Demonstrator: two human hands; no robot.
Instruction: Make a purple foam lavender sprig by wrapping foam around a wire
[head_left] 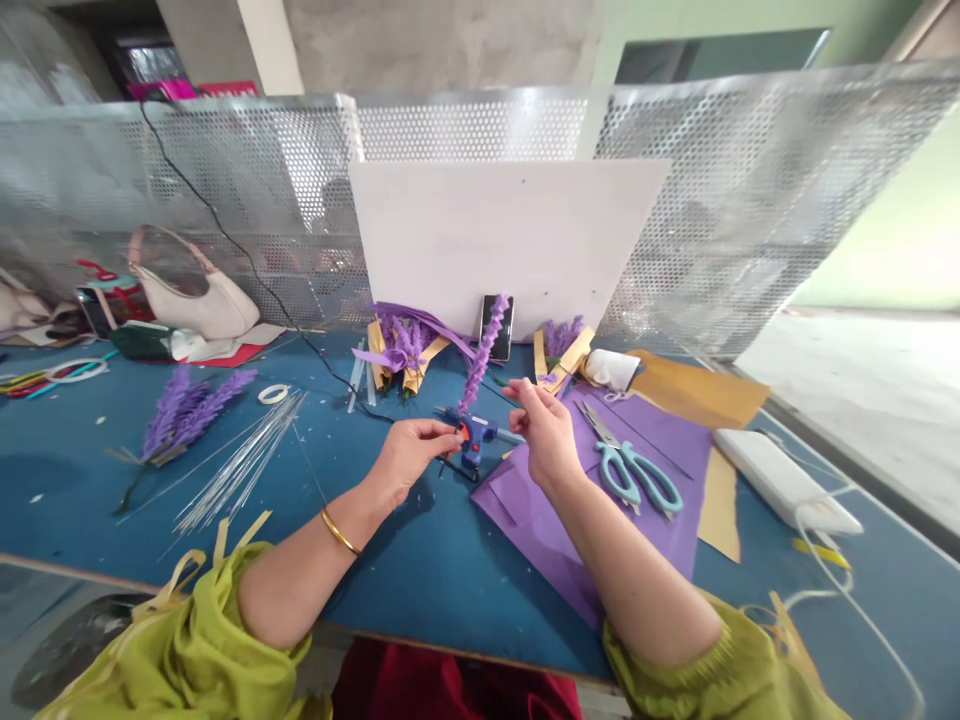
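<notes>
My left hand (pixel 409 455) is closed in a pinch beside the blue glue gun (pixel 474 440), at the lower end of a purple lavender-like flower stalk (pixel 484 355). The stalk stands up, leaning slightly right, and its stem is hidden near my fingertips. To the right of the gun, my right hand (pixel 546 430) is raised with thumb and fingers pressed together. Whatever is between them is too small to make out. Under my right forearm lies purple wrapping paper (pixel 517 510), with blue-handled scissors (pixel 626 465) on it.
Finished purple bunches (pixel 405 345) and a phone (pixel 504 330) stand against a white board (pixel 510 240). Loose wires (pixel 240 465), a lavender bunch (pixel 184 415) and a tape roll (pixel 273 394) lie left. A white power strip (pixel 787 480) and brown paper (pixel 694 385) lie right.
</notes>
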